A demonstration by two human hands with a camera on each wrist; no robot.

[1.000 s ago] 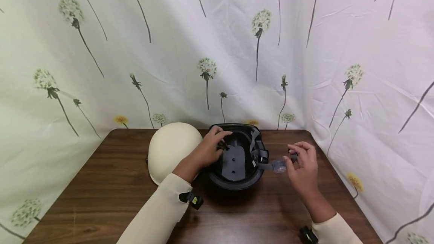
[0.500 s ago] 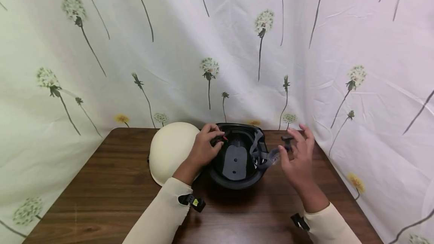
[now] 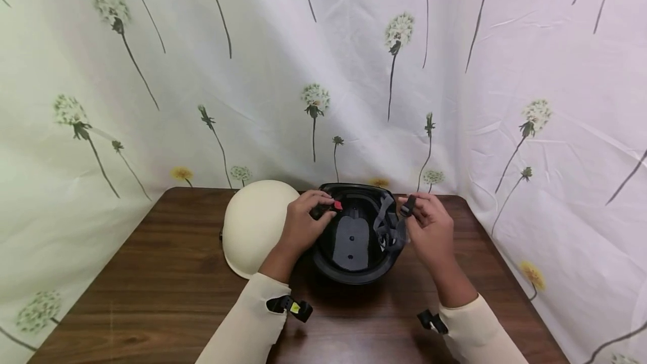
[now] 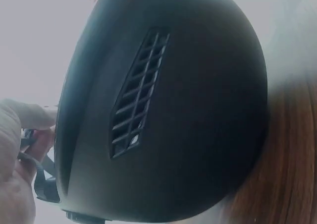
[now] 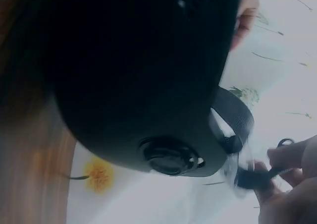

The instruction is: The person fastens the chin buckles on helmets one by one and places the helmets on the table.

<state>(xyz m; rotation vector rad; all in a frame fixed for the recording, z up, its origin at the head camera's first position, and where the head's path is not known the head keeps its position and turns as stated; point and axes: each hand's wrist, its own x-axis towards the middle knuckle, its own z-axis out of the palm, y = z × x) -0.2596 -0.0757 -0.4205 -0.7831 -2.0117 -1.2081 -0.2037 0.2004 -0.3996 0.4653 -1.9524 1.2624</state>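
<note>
A black helmet [image 3: 349, 277] lies upside down on the table, its padded inside facing up. At its left rim my left hand [image 3: 302, 223] pinches a dark buckle with a red part [image 3: 337, 205]. On the right, my right hand [image 3: 433, 226] holds a black buckle end [image 3: 407, 205] on the grey chin strap [image 3: 386, 219], just beside the rim. The left wrist view is mostly the outer shell [image 4: 198, 110] with its slotted vent; fingers show at its left edge. In the right wrist view, the strap [image 5: 237, 116] loops from the shell towards my fingers [image 5: 290, 157].
A cream helmet [image 3: 260, 223] sits dome up on the wooden table [image 3: 167, 274], left of the black one and behind my left forearm. Curtains with a dandelion print [image 3: 263, 72] hang behind and at the sides of the table.
My right hand has moved left towards the helmet, bringing the strap end to the rim. My left hand has shifted slightly back, and the red part of its buckle now shows.
</note>
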